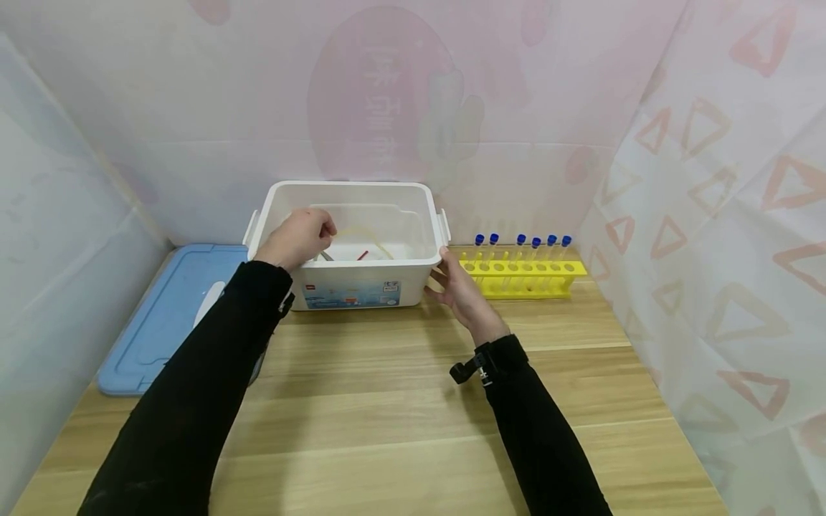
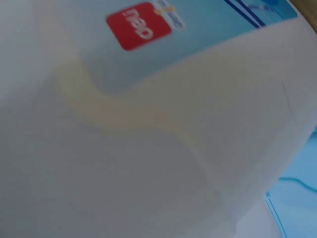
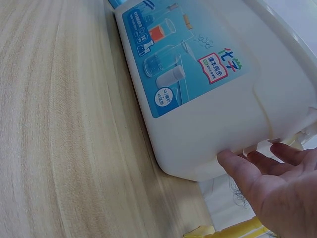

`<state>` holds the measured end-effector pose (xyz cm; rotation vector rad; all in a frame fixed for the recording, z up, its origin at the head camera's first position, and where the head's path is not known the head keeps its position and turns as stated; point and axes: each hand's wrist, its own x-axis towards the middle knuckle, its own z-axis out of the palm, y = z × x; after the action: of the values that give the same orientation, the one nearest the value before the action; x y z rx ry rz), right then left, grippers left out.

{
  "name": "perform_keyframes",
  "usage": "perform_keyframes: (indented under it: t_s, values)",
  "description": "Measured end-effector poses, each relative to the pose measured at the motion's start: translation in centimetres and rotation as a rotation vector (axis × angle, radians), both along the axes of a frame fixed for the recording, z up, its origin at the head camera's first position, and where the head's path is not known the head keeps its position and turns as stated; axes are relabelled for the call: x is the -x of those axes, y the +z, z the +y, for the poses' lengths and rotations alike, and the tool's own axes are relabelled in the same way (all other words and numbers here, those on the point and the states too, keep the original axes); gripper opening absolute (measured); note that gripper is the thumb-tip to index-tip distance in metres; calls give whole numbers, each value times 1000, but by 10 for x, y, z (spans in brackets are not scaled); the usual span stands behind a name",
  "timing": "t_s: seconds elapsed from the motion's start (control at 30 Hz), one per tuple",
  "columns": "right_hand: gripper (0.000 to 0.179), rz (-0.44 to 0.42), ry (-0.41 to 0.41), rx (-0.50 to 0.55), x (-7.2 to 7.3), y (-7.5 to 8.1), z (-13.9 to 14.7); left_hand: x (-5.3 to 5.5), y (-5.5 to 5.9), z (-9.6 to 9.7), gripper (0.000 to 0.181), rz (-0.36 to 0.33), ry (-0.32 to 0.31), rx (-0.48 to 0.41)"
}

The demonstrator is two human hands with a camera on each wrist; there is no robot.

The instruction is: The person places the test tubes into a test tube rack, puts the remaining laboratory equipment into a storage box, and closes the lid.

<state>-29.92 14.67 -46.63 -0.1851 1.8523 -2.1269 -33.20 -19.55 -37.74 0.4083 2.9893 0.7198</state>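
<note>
A white plastic storage box [image 1: 355, 285] with a blue printed label stands at the back of the table. My left hand [image 1: 300, 235] reaches over its front left rim, fingers curled and pinching a thin yellowish tube [image 1: 368, 232] that arches across the inside. A small red stick [image 1: 363, 255] and a grey piece [image 1: 325, 256] show in the box below. My right hand [image 1: 461, 290] holds the box by its front right corner, thumb at the front wall, fingers round the side. Up close, the left wrist view shows only the box wall [image 2: 198, 89]; that hand is out of its sight.
A blue lid [image 1: 174, 308] lies on the table to the left, partly under the left sleeve, with a white object [image 1: 209, 301] on it. Right of the box stands a yellow rack [image 1: 523, 269] holding several blue-capped test tubes [image 1: 535, 244]. Printed sheets wall in the table.
</note>
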Motion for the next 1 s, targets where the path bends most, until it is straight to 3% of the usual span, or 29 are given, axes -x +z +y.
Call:
perform_keyframes:
  t_s: [0.2,0.43,0.57,0.8,1.0]
  values:
    - [74,-7,2,6,0,-1,-1,6,-4,-4,26,-18,-5,78]
    - [74,-8,2,7,4,-2,-2,8,-4,-6,24,-47,-83,159]
    - [74,-10,1,3,3,-1,-1,4,1,-5,26,-96,-129,205]
    - [75,-2,-1,2,1,-1,0,0,5,-3,39,-244,-99,194]
    - [74,-1,-6,-2,1,-1,0,-2,8,0,41,-244,-94,210]
